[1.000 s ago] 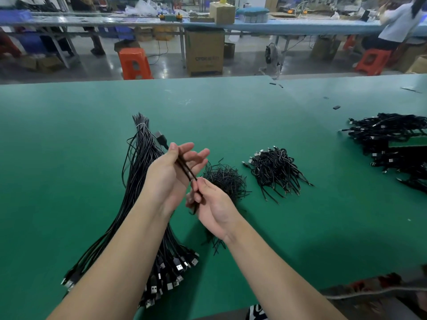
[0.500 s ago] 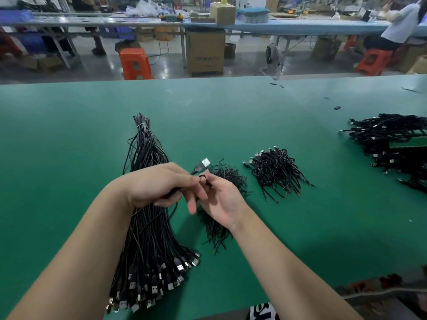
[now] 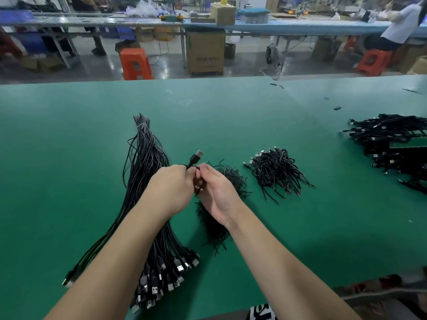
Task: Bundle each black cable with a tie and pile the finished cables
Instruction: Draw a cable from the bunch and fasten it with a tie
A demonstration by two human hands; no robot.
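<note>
1. Head cam looks down at a green table [image 3: 69, 158] with both hands meeting in the middle, just above the surface.
2. Left hand [image 3: 172, 189] has its fingers curled in tight around a folded black cable [image 3: 194, 160]. Only the USB plug end pokes up out of the fist, tilted toward the upper right.
3. Right hand [image 3: 216, 192] is pressed right up against the left one, thumb and fingertips pinching at the same cable just below the plug. Pretty sure there's a thin tie in that pinch, but it's too small and dark to say for certain.
4. Long bundle of unfinished cables [image 3: 147, 162] lies under the left forearm, bound near its far tip, with the plugs fanned out at the near edge.
5. Heap of loose black ties [image 3: 233, 179] sits directly under and behind the right hand.
6. Pile of finished cables [image 3: 275, 172] is just to the right of the ties, not touching them.
7. Bigger black cable heap [image 3: 392, 139] sits well apart at the right edge.
8. Orange stool [image 3: 135, 63] and a cardboard box [image 3: 205, 53] stand on the floor beyond the table.
</note>
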